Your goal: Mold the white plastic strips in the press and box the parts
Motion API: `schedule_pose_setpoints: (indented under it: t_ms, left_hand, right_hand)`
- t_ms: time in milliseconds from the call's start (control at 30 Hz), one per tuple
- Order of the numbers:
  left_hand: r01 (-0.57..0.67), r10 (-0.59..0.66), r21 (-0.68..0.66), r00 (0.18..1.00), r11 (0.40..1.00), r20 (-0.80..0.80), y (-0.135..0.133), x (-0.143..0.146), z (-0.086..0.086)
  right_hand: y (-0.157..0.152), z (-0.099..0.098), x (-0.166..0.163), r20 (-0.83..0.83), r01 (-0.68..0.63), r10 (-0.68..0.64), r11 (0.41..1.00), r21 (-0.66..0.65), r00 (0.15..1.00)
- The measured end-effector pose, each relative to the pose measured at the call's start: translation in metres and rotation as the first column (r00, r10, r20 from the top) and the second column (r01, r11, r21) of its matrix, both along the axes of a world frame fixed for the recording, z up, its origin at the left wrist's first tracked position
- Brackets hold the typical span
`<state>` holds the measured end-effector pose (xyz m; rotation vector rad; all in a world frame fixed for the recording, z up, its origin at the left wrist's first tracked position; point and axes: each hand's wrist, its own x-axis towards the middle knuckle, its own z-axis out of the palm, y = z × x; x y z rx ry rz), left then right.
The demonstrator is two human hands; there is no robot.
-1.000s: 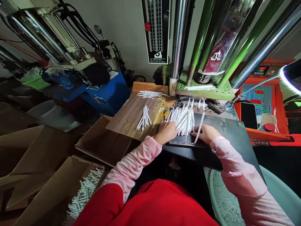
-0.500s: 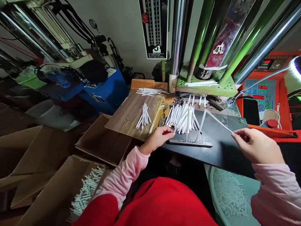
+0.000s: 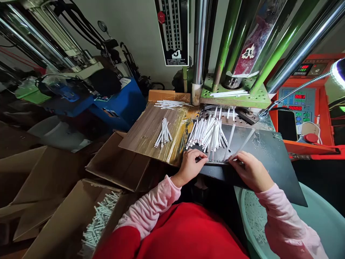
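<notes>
A narrow dark slotted bar (image 3: 219, 162) lies along the front edge of the black plate, with thin white strips (image 3: 229, 142) rising from it. At its right end, my right hand (image 3: 252, 172) pinches the lower end of a white strip (image 3: 246, 140) that slants up and right. My left hand (image 3: 191, 166) is closed, thumb against fingers, at the bar's left end; whatever lies in that pinch is hidden. Just beyond the bar is a fanned pile of white strips (image 3: 201, 133).
A smaller bundle (image 3: 163, 133) and more strips (image 3: 169, 104) lie on the wooden board (image 3: 140, 133). Behind stands a press with a green plate (image 3: 237, 100). A phone (image 3: 287, 125) and control panel (image 3: 299, 99) are right. Below are a carton of strips (image 3: 101, 219) and a round tub (image 3: 318, 216).
My right hand has moved left and down to the bar, bringing its strip along. My left hand has shifted slightly right and down. The numbers on the control panel have changed.
</notes>
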<state>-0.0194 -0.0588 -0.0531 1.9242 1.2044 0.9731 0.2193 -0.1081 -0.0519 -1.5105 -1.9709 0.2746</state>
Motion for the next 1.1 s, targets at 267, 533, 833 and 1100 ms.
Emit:
schedule_pose_setpoints:
  t_ms: [267, 533, 833, 1100]
  left_hand:
    - [0.033, -0.015, 0.093, 0.982, 0.995, -0.188, -0.003, -0.001, 0.005]
    - [0.085, -0.073, 0.026, 0.948, 0.996, -0.308, -0.004, -0.010, 0.004]
    - [0.187, -0.155, 0.039, 0.900, 0.982, -0.407, 0.038, -0.020, 0.010]
    - [0.277, -0.248, 0.025, 0.894, 0.961, -0.372, 0.028, -0.033, 0.009]
  right_hand:
    - [0.002, -0.006, 0.006, 0.247, -0.048, 0.040, 0.998, 0.028, 0.968]
    - [-0.003, -0.007, 0.005, 0.017, -0.004, 0.005, 0.998, -0.056, 1.000]
    - [-0.008, 0.005, 0.027, -0.184, 0.078, -0.108, 0.984, -0.163, 0.977]
    - [0.064, 0.028, 0.082, -0.147, 0.213, -0.247, 0.953, -0.216, 0.958]
